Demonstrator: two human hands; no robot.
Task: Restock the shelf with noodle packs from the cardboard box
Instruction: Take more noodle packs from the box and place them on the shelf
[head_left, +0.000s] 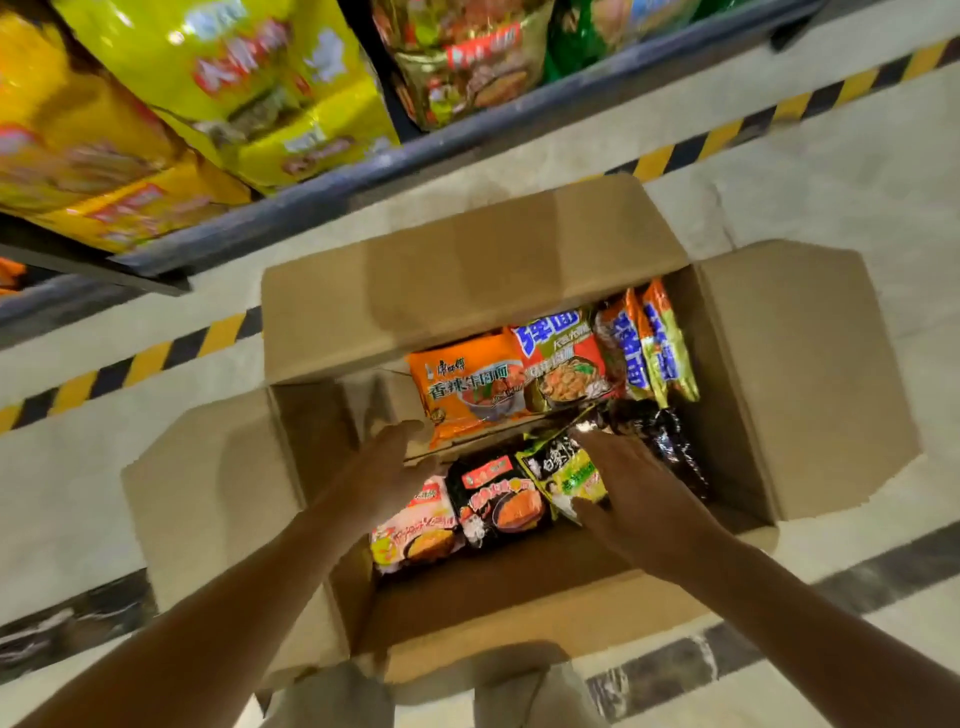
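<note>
An open cardboard box (467, 280) stands on the floor below me with its flaps spread out. Inside lie several noodle packs: an orange pack (467, 395), a red and green pack (566, 364), a black pack (498, 499), a pink pack (415, 535) and a green and black pack (566, 473). My left hand (384, 467) reaches into the box beside the orange pack, fingers apart, holding nothing. My right hand (628, 493) lies flat over the green and black pack, fingers spread. The shelf (311, 202) runs along the top left.
Large yellow multipacks (234, 88) and a gold and red bag (467, 62) fill the shelf. A yellow and black hazard stripe (701, 145) crosses the pale floor behind the box. My knees (519, 686) show at the bottom edge.
</note>
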